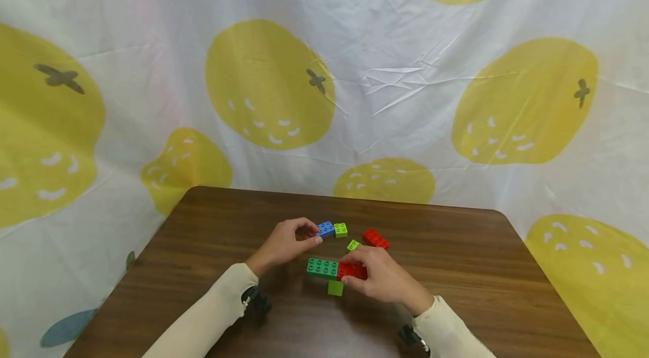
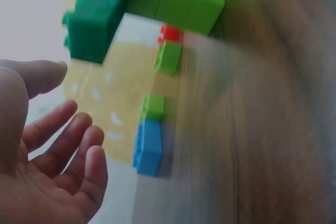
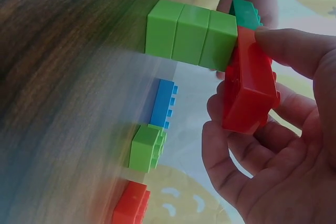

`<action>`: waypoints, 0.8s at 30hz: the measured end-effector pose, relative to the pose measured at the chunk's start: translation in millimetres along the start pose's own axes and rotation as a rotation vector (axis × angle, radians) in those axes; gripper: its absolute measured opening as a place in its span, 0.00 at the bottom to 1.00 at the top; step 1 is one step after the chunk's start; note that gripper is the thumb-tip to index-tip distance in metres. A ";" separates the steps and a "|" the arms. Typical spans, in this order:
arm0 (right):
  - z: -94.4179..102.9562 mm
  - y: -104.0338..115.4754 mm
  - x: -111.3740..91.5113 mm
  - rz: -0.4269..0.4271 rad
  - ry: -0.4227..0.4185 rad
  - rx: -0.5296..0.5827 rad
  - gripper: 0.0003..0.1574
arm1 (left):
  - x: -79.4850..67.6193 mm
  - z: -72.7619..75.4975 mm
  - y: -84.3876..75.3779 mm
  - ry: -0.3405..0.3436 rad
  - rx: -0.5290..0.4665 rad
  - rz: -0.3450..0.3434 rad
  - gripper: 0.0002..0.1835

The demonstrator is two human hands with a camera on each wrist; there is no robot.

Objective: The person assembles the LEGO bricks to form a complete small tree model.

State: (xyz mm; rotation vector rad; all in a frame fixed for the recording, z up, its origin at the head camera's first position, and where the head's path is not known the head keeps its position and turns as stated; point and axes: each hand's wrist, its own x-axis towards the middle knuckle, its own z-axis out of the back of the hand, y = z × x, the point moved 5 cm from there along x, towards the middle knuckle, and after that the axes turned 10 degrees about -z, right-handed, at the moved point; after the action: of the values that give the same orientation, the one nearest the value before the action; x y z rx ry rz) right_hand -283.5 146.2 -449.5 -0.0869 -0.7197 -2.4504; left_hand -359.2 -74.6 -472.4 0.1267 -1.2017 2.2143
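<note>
My right hand [image 1: 382, 274] grips a red brick [image 3: 254, 87] between thumb and fingers. That brick sits at the top of a column of light green bricks [image 3: 191, 34], stacked three high. Beside it on the same top level is a dark green brick [image 1: 321, 268], which juts out to the left. With fingers loosely bent and nothing in them, my left hand [image 2: 58, 145] hovers left of the stack. In the head view its fingertips overlap a blue brick [image 1: 326, 229], but the left wrist view shows them apart from it.
Behind the stack, a light green brick [image 1: 341, 230] lies against the blue one. Another light green brick [image 1: 353, 245] and a loose red brick [image 1: 376, 238] lie farther right. The brown wooden table [image 1: 456, 268] ends at a lemon-patterned curtain [image 1: 385, 121].
</note>
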 end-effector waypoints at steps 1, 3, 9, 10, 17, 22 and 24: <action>-0.1 -0.2 -0.3 0.008 -0.009 -0.004 0.15 | 2.9 0.1 4.7 -0.009 0.003 0.011 0.18; 0.3 -0.2 -0.6 0.023 -0.028 -0.013 0.14 | 9.3 -0.1 14.0 -0.030 0.008 0.020 0.19; 0.2 -2.3 -0.9 0.022 -0.032 0.002 0.14 | 23.4 -5.0 36.6 -0.059 0.028 0.079 0.20; 0.1 -2.5 -0.9 0.021 -0.031 0.003 0.14 | 25.1 -6.2 39.1 -0.063 0.037 0.089 0.20; -0.9 -2.4 -1.0 -0.003 -0.016 0.014 0.15 | 38.1 -15.8 57.5 -0.061 0.100 0.131 0.27; -2.6 -3.4 -1.5 -0.016 -0.007 0.015 0.16 | 45.6 -23.6 61.5 -0.014 0.156 0.130 0.30; -2.9 -3.6 -1.7 -0.011 -0.012 0.010 0.17 | 46.9 -25.3 59.1 -0.002 0.173 0.126 0.31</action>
State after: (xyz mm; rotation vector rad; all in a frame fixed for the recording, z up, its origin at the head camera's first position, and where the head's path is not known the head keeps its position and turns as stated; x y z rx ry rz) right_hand -283.8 148.1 -454.1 -0.0943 -0.7399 -2.4585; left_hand -425.0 -56.6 -513.6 0.1255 -1.0429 2.4274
